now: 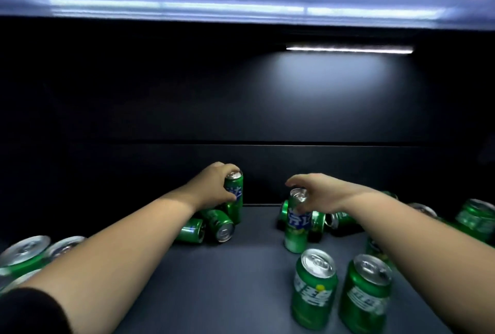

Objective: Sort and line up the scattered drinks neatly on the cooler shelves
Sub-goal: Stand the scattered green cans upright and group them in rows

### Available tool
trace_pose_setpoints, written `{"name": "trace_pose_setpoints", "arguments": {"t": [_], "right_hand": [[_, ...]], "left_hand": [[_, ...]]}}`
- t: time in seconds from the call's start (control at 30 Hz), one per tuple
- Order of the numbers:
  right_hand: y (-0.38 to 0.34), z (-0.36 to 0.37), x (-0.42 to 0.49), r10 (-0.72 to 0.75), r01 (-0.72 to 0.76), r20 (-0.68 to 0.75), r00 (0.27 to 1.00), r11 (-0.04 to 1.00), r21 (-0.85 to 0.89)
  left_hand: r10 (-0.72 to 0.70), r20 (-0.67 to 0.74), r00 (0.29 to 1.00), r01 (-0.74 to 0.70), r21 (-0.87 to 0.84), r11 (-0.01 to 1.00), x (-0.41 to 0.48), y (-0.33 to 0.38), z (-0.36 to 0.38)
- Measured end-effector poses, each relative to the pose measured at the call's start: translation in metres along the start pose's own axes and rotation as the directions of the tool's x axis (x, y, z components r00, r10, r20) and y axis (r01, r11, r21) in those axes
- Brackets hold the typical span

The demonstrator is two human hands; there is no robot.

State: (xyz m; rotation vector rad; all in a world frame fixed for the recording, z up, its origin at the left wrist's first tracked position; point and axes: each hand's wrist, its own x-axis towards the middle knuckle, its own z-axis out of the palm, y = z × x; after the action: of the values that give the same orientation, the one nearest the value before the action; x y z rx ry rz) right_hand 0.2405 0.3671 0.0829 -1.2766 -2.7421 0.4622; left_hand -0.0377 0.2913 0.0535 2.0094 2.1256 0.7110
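Both hands are closed on upright slim green cans: left hand (214,186) near the back wall, right hand (313,194) mid-shelf (214,280). Several cans apparently lie toppled; most sorting remains.

My forearms are bare on both sides. Nearest the shelf's (227,266) front edge, a dark sleeve (29,312) bunches above my left elbow; both hands carry no rings.

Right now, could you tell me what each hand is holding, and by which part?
The left hand grips an upright tall green can around its upper side. The right hand holds another upright slim can by its top rim.
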Motion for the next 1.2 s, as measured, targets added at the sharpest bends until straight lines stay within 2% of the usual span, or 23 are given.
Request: {"name": "trace_pose_setpoints", "arguments": {"t": [0.13,0.27,0.43,0.57,0.77,0.9,1.03,1.1,1.2], "right_hand": [[0.016,0.011,0.01,0.039,-0.039,0.005,0.999,0.998,-0.04],[0.023,0.014,0.016,0.026,-0.025,-0.022,0.999,0.999,0.042],[0.02,0.014,0.014,-0.018,0.029,-0.069,0.997,0.985,0.17],[0.009,0.007,0.011,-0.061,0.1,-0.14,0.988,0.953,0.287],[-0.039,-0.009,0.002,-0.164,0.219,-0.173,0.971,0.9,0.376],[-0.084,-0.006,-0.005,-0.243,0.27,-0.123,0.962,0.912,0.31],[-0.132,0.006,-0.017,-0.302,0.31,-0.074,0.95,0.937,0.163],[-0.152,0.02,-0.021,-0.343,0.345,-0.038,0.938,0.924,0.169],[-0.177,0.042,-0.027,-0.358,0.346,-0.013,0.934,0.891,0.293]], "left_hand": [[-0.086,-0.019,0.996,0.085,-0.017,0.996,0.021,-0.013,0.012],[-0.158,0.043,0.987,0.162,-0.139,0.977,0.039,-0.022,0.022],[-0.168,0.013,0.986,0.167,-0.2,0.965,0.046,-0.021,0.022],[-0.084,0.058,0.995,0.091,-0.126,0.988,0.033,-0.01,-0.005],[0.024,0.087,0.996,-0.01,-0.155,0.988,-0.018,0.013,-0.076],[0.012,0.094,0.995,-0.008,-0.036,0.999,-0.063,0.012,-0.108],[-0.01,0.197,0.98,-0.019,0.146,0.989,-0.111,-0.007,-0.123],[0.005,0.225,0.974,-0.044,0.17,0.984,-0.136,-0.02,-0.127],[0.004,0.259,0.966,-0.043,0.147,0.988,-0.171,-0.035,-0.132]]}}
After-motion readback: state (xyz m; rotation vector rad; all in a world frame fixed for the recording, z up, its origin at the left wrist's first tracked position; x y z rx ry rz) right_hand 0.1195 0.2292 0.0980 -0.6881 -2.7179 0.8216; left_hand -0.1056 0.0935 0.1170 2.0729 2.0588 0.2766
